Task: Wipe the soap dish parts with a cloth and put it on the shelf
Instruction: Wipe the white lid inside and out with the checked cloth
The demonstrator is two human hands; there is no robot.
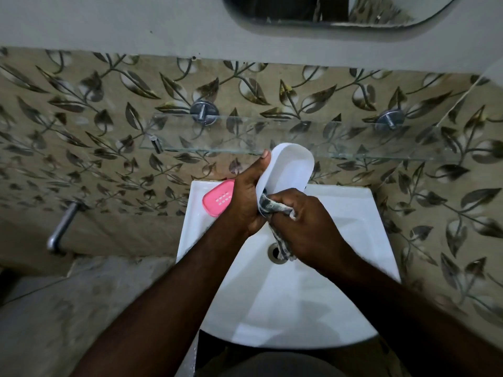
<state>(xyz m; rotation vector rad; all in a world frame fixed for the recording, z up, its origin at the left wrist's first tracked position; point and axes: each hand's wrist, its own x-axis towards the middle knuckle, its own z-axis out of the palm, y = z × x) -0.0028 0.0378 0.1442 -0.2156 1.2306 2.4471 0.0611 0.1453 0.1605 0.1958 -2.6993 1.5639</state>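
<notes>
Your left hand gripped white soap dish base at frame centre, tilted up over sink. Your right hand clutched cloth against base's lower end. Pink insert lay on sink rim, left of hands; glass shelf above.

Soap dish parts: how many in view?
2. The white tray is held upright in the left hand over the sink; the pink slotted insert lies on the sink's back-left corner, partly behind that hand.
</notes>
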